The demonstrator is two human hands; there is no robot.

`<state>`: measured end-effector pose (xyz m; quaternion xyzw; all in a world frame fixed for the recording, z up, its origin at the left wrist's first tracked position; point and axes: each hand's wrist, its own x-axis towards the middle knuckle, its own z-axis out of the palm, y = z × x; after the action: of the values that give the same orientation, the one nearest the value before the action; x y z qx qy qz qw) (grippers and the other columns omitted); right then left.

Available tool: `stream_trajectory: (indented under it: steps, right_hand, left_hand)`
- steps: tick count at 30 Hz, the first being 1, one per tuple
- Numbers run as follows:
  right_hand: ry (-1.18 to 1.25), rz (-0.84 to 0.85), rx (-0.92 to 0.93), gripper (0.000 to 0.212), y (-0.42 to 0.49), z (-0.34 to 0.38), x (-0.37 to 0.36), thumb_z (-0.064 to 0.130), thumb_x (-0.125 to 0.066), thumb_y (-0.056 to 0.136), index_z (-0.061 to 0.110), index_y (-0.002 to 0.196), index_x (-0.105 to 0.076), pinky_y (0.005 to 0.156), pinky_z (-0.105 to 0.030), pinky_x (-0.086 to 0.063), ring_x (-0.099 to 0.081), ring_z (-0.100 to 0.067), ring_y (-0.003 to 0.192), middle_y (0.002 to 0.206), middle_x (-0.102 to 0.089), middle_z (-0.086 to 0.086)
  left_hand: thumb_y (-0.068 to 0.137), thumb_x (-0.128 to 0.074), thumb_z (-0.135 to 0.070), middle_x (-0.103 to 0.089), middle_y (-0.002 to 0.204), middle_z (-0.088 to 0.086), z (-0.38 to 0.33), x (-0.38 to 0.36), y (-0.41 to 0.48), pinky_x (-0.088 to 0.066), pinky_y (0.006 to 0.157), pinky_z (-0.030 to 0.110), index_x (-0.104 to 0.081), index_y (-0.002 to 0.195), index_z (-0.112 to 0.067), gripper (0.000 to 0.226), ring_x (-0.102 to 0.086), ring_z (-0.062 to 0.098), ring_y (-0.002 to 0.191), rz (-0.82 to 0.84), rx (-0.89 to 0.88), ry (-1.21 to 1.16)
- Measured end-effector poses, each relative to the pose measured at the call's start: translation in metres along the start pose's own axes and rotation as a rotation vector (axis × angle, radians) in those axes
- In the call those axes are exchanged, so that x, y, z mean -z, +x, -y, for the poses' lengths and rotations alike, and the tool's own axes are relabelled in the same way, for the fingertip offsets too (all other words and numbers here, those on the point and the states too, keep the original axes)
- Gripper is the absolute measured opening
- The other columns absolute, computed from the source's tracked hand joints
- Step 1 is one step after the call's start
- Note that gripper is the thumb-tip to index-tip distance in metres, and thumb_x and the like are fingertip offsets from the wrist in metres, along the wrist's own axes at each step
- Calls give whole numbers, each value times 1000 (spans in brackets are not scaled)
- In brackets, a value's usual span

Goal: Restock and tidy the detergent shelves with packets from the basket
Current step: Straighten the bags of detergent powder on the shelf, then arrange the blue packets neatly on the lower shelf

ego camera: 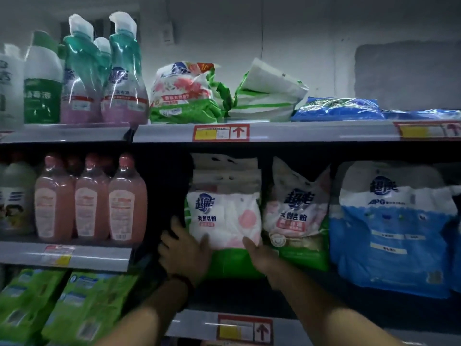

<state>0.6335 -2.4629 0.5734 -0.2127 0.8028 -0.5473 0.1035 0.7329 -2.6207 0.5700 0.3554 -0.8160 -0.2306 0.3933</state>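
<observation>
A white, pink and green detergent packet (224, 221) stands upright on the middle shelf (324, 318), with more packets stacked behind it. My left hand (183, 253) presses its lower left corner, fingers spread against the bag. My right hand (259, 255) grips its lower right edge, between it and a similar packet (296, 216) beside it. A dark gap lies left of the held packet. The basket is not in view.
A large blue and white detergent bag (391, 226) stands at the right. Pink bottles (91, 201) fill the left middle shelf. The top shelf (287, 131) holds teal bottles (104, 73), slumped green packets (184, 93) and flat blue packs (339, 109). Green pouches (62, 305) lie lower left.
</observation>
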Motion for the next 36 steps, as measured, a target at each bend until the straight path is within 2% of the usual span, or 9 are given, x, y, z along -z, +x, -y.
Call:
stream_trajectory:
  steps: [3,8,13,20,24,29,32,34,36]
  right_hand:
    - [-209,-183,-104,92,13,-12,-15,81,-40,94,10,152,-43,111,-48,-46,-54,-40,133,152,-53,-20]
    - [-377,-281,-127,92,17,-15,-22,85,-32,93,12,149,-41,111,-52,-42,-49,-42,137,152,-49,-22]
    - [-559,-190,-80,84,7,-12,-13,75,-30,100,12,155,-37,115,-57,-38,-43,-47,141,155,-43,-27]
    - [-727,-262,57,61,-72,-20,-24,40,-48,105,20,159,-28,119,-51,-29,-29,-36,145,160,-29,-16]
    - [-487,-361,336,13,-169,-58,-17,32,-61,99,36,111,-57,101,-36,-46,-51,-14,115,119,-52,10]
    - [-1,-320,239,25,-280,-138,1,15,-80,83,38,77,-75,80,-8,-47,-67,9,84,85,-74,22]
    - [140,-212,-15,23,-283,-321,-7,33,-90,84,25,105,-83,76,-20,-52,-59,22,75,75,-77,16]
    - [77,-335,-101,40,-308,-402,-5,71,-78,77,51,112,-78,83,-38,-51,-43,36,86,72,-77,16]
    - [81,-235,-246,14,-346,-408,-22,38,-80,85,51,79,-78,81,-29,-55,-60,18,83,69,-75,20]
  left_hand:
    - [98,-35,-70,10,173,10,6,-31,-37,-19,124,59,10,161,-46,81,-3,39,159,209,-408,258]
    - [90,-32,-79,32,169,7,13,-46,-50,-2,127,61,29,156,-45,96,22,35,158,296,-447,376]
    - [90,-36,-72,11,175,0,15,-36,-56,-9,128,55,12,160,-49,89,6,29,161,202,-469,277]
    - [88,-55,-39,-61,148,-3,27,-34,-67,-47,112,39,-66,135,-31,49,-57,24,133,-45,-590,72]
    - [86,-57,-29,-61,117,5,22,-28,-70,-49,80,42,-70,105,-22,24,-56,30,101,-110,-673,163]
    - [83,-58,-24,-61,104,3,7,-16,-140,-42,79,43,-66,104,-23,23,-55,32,95,-76,-715,132]
    - [85,-63,-22,-60,107,-2,19,-12,-249,-44,84,42,-62,107,-27,23,-52,25,98,66,-667,-121]
    - [83,-60,-26,-62,109,-4,50,-14,-322,-49,86,43,-62,109,-30,26,-56,25,99,247,-603,-138]
    - [76,-57,-32,-65,113,-4,92,-17,-384,-52,93,41,-65,111,-30,35,-60,25,104,417,-545,-102]
